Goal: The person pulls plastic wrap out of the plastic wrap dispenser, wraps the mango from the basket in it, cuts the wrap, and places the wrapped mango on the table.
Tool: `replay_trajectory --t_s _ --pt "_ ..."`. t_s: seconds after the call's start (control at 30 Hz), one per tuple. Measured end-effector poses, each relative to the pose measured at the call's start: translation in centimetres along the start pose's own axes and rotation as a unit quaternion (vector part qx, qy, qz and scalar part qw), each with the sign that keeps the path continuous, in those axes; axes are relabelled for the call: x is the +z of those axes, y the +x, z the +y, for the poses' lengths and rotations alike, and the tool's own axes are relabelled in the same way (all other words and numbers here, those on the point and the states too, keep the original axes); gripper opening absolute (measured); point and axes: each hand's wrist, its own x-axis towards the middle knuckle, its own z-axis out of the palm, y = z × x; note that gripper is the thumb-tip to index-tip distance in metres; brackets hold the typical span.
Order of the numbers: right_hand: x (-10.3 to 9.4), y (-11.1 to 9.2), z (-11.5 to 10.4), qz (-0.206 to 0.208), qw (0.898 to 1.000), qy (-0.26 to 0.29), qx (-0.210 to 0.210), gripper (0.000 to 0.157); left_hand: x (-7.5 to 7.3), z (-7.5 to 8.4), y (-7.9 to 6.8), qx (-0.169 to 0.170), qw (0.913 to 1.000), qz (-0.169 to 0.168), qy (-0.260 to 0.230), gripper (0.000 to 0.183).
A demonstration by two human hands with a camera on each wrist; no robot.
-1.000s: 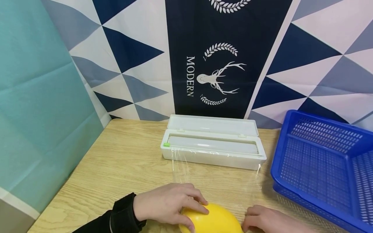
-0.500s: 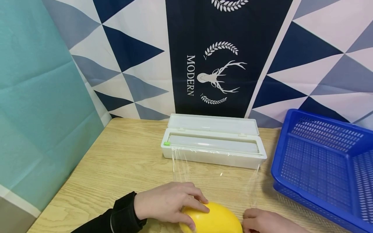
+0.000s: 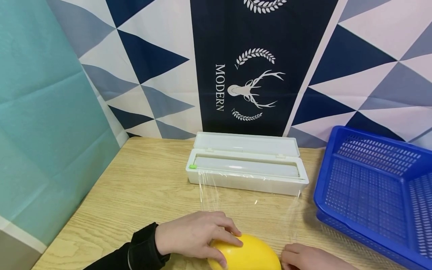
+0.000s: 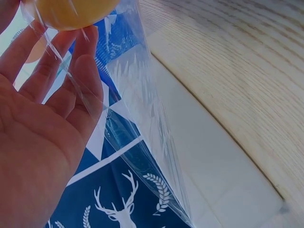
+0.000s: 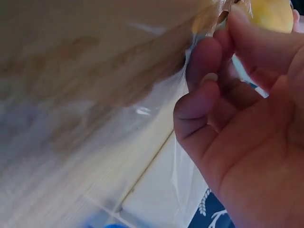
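A smooth yellow oval object (image 3: 251, 255), its kind unclear, sits at the bottom of the head view, cut off by the frame edge. My left hand (image 3: 195, 234) grips it from the left, thumb and fingers curved over it. Close by on its right, my right hand (image 3: 310, 257) has its fingers curled. In the right wrist view its thumb and fingers pinch the edge of clear cling film (image 5: 142, 111). That film runs back to a white cling film dispenser (image 3: 248, 183), whose lid (image 3: 246, 144) stands up. The left wrist view shows film across the left fingers (image 4: 88, 80).
A blue perforated plastic basket (image 3: 322, 195) stands on the right. A green slider (image 3: 192, 166) sits at the dispenser's left end. The wooden table (image 3: 145, 180) meets a patterned cloth (image 3: 168, 67) behind and a teal cloth (image 3: 50, 112) on the left.
Both hands stay almost still. My right hand has shifted very slightly beside the yellow object, and the film near it lies a little differently.
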Motion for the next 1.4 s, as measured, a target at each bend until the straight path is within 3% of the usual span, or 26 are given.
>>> replay_trajectory --t_s 0.13,0.33,0.53,0.73,0.93,1.03,1.13,1.23,1.4 --pt "-0.5 -0.2 -0.4 -0.013 0.999 0.043 0.01 0.011 0.0 0.0 0.0 0.002 1.0 0.002 -0.002 0.05" --pt "-0.1 0.3 -0.5 0.021 0.993 -0.031 -0.11 0.012 0.1 0.1 0.0 0.003 1.0 0.004 0.0 0.05" --pt "-0.1 0.6 -0.4 0.026 0.989 -0.045 -0.141 0.016 0.1 0.2 -0.1 0.001 1.0 0.005 0.002 0.05" --pt "-0.8 1.0 -0.4 0.046 0.972 -0.066 -0.222 0.022 0.2 0.2 -0.1 0.001 1.0 0.004 0.002 0.05" --pt "-1.0 1.1 -1.3 0.047 0.977 -0.011 -0.208 0.021 0.4 0.2 0.0 0.005 1.0 0.003 0.007 0.05" --pt "-0.9 1.2 -2.2 0.059 0.983 0.032 -0.171 0.023 0.4 0.2 0.0 0.004 1.0 0.001 0.004 0.049" --pt "-0.9 1.2 -3.0 0.068 0.988 0.087 -0.104 0.027 0.3 0.2 0.0 0.003 1.0 -0.001 -0.001 0.049" --pt "-1.1 1.5 -3.3 0.073 0.989 0.1 -0.075 0.027 0.2 0.2 0.1 0.003 1.0 -0.004 -0.004 0.049" --pt "-1.1 2.8 -3.4 0.074 0.989 0.075 -0.1 0.026 0.2 0.3 0.1 0.0 1.0 -0.007 -0.003 0.048"
